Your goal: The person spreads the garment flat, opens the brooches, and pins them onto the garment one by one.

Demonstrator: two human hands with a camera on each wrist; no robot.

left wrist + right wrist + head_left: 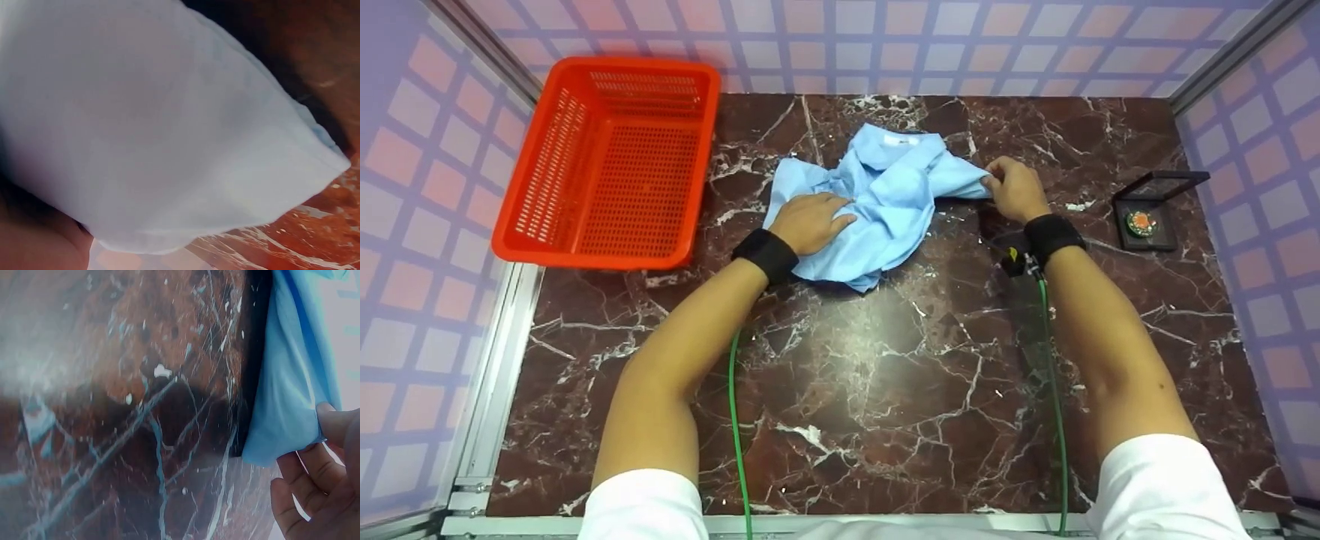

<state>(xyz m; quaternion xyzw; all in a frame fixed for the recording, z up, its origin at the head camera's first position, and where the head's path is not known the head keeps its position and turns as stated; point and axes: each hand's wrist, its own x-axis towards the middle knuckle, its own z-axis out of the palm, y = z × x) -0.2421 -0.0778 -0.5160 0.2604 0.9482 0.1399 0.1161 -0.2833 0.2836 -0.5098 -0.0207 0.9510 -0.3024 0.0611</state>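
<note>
A light blue collared shirt [889, 217] lies crumpled on the dark marble-patterned table, its collar and white label toward the back wall. My left hand [808, 223] rests on the shirt's left part, thumb out to the side. At the other side, my right hand [1018, 189] pinches the end of the right sleeve [960, 178]. In the right wrist view the thumb and fingers hold the hem of the sleeve [289, 388], drawn taut. Pale shirt cloth [169, 124] fills most of the left wrist view, with a bit of the left hand [45, 239] at the lower corner.
A red plastic basket [684, 251] stands at the back left. On the right is a small black case [1166, 236] with its lid up and a round ornament [1142, 223] inside. Green cables [737, 420] run from both wrists toward the front edge. Checkered walls enclose the table.
</note>
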